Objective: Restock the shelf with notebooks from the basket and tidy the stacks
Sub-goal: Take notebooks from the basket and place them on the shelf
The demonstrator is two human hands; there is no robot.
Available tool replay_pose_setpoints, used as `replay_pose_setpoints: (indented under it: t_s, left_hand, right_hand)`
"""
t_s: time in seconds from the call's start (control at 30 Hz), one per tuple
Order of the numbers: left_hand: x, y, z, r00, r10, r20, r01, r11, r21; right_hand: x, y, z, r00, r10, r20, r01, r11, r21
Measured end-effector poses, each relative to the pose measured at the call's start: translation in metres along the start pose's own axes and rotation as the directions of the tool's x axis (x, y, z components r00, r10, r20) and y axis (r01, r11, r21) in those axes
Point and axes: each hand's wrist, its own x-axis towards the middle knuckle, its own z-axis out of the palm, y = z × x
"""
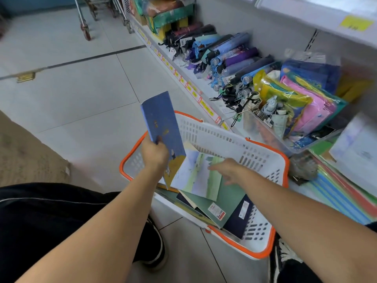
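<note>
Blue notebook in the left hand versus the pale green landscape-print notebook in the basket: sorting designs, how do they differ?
The blue notebook is dark blue, held upright above the white basket by the left hand; the pale green landscape-print notebook lies tilted inside it, under the reaching right hand. Both are thin with illustrated covers.

Bright, even light, soft shadows, wide-angle bending at the edges, slight motion blur throughout.

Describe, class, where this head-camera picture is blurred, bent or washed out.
Head view: wide-angle lens bends the shelf edge; upper shelf is washed out by bright light; right hand over the basket is motion-blurred; left hand holding the blue notebook is sharper.
</note>
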Motion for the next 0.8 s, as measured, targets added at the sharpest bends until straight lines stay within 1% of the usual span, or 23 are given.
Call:
replay_pose_setpoints:
  t_s: [0.03,0.1,0.17,0.2,0.27,0.33,0.43,0.47,0.57,0.63,0.7,0.73,0.8]
  left_hand:
    - [0.002,-0.005,-0.002,0.999,-0.018,-0.046,0.018,1.0,-0.005]
    - [0.007,-0.016,-0.005,0.992,-0.074,-0.107,0.073,0.997,-0.014]
    - [0.01,-0.028,-0.007,0.982,-0.146,-0.116,0.144,0.989,-0.027]
    - [0.01,-0.031,-0.007,0.975,-0.187,-0.117,0.185,0.982,-0.022]
    - [0.008,-0.035,-0.007,0.967,-0.234,-0.103,0.232,0.972,-0.035]
    - [0.006,-0.037,-0.008,0.97,-0.229,-0.083,0.227,0.973,-0.038]
    - [0.006,-0.036,-0.01,0.976,-0.196,-0.096,0.193,0.98,-0.041]
    - [0.007,-0.035,-0.011,0.975,-0.196,-0.107,0.193,0.98,-0.041]
    - [0.008,-0.033,-0.012,0.964,-0.224,-0.146,0.218,0.974,-0.057]
    - [0.005,-0.028,-0.014,0.96,-0.214,-0.178,0.207,0.977,-0.056]
    - [0.002,-0.016,-0.018,0.956,-0.173,-0.238,0.172,0.985,-0.025]
    - [0.001,-0.008,-0.02,0.951,-0.147,-0.274,0.151,0.989,-0.005]
    - [0.002,0.014,-0.025,0.93,-0.094,-0.354,0.101,0.995,0.003]
  right_hand:
    - [0.007,0.016,0.008,0.996,0.091,-0.002,-0.091,0.994,0.052]
    - [0.022,0.038,0.02,0.978,0.208,-0.028,-0.202,0.97,0.138]
    - [0.043,0.052,0.031,0.952,0.304,-0.026,-0.293,0.937,0.19]
    - [0.054,0.057,0.035,0.94,0.341,0.0,-0.334,0.921,0.198]
    - [0.087,0.069,0.042,0.927,0.375,-0.007,-0.367,0.909,0.195]
    - [0.093,0.066,0.048,0.918,0.395,-0.041,-0.376,0.899,0.224]
    - [0.064,0.049,0.05,0.932,0.356,-0.066,-0.328,0.908,0.261]
    - [0.061,0.046,0.049,0.943,0.331,-0.037,-0.309,0.909,0.281]
    - [0.053,0.038,0.042,0.969,0.236,0.079,-0.245,0.848,0.471]
    - [0.044,0.027,0.036,0.983,0.146,0.111,-0.183,0.829,0.528]
    - [0.03,0.013,0.03,0.995,0.042,0.09,-0.082,0.861,0.502]
    - [0.022,0.003,0.027,0.999,-0.006,0.053,-0.02,0.874,0.486]
    - [0.0,-0.022,0.017,0.99,-0.123,-0.072,0.142,0.894,0.426]
